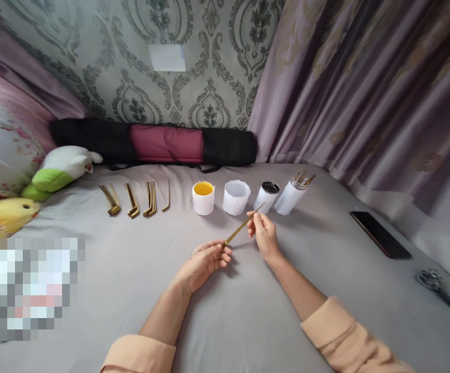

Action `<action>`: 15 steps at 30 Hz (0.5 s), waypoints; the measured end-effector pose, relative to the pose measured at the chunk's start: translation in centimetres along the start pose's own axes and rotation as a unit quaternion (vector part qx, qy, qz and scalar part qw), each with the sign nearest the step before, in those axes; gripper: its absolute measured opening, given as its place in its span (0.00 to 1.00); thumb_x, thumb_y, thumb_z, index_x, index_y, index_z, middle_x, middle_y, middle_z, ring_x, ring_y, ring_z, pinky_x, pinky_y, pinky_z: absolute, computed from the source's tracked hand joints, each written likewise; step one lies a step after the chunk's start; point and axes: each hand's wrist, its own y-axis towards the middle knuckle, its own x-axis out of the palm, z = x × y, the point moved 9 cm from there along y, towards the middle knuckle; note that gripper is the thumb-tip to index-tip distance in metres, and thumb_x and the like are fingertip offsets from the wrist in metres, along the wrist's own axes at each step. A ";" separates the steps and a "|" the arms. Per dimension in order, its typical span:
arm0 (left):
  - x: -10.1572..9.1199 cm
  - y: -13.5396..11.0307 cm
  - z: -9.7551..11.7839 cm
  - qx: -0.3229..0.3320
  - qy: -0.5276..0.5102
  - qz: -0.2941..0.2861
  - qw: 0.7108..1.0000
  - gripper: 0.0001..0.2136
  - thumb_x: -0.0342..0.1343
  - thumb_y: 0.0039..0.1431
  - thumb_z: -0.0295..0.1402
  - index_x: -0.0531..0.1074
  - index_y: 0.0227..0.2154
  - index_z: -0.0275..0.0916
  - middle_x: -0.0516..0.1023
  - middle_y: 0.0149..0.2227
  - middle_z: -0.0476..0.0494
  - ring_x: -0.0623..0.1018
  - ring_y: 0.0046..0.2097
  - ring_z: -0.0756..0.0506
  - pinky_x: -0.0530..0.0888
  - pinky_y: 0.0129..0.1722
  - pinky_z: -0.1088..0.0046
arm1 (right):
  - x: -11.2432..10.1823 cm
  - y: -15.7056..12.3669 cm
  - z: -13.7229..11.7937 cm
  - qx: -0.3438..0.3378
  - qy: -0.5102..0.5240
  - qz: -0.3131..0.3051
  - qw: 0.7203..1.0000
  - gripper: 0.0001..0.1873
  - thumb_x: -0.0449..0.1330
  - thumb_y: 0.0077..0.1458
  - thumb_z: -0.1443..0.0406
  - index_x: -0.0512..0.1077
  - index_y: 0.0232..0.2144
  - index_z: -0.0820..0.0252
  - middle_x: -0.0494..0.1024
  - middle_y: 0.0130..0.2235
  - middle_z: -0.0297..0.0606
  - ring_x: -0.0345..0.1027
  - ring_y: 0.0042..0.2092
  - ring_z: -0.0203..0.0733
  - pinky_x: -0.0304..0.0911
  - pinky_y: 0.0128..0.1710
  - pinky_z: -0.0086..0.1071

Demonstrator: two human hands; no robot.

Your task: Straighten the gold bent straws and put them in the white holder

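Observation:
A thin gold-coloured L-shaped rod (238, 230), which looks like a hex key, slants between my two hands above the bed. My left hand (206, 263) pinches its lower end between thumb and forefinger, the other fingers loosely curled. Near the upper end, my right hand (264, 232) grips it with thumb and fingers, and the tip sticks out past them. Beyond my right hand stands a white-wrapped can (264, 199) with a dark inside. A taller white-wrapped jar (289, 199) to its right leans outward in view and holds several similar rods (304, 178).
Similar bent rods lie in bunches (110, 201), (132, 201), (149, 199) at the left, with a single rod (168, 196) beside them. Two white tubs (203, 203), (236, 199) stand mid-bed. Plush toys (63, 168) lie left, a phone (380, 234) right, a long bag (166, 144) behind.

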 end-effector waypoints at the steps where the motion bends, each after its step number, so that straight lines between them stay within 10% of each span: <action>1: 0.0 0.0 0.0 -0.001 0.000 0.000 1.000 0.08 0.52 0.51 0.25 0.68 0.36 0.30 0.74 0.32 0.38 0.74 0.29 0.51 0.70 0.29 0.75 | -0.2 0.2 -0.1 -0.002 0.004 0.006 1.000 0.17 0.49 0.52 0.53 0.67 0.33 0.60 0.64 0.22 0.30 0.56 0.20 0.28 0.54 0.16 0.22; 15: 0.0 0.0 -0.1 -0.004 -0.002 -0.009 1.000 0.08 0.52 0.51 0.25 0.68 0.36 0.31 0.74 0.32 0.38 0.73 0.29 0.51 0.69 0.29 0.75 | -2.4 1.8 -1.8 -0.011 0.026 0.028 0.999 0.16 0.52 0.50 0.54 0.68 0.31 0.61 0.66 0.23 0.30 0.56 0.20 0.28 0.54 0.17 0.24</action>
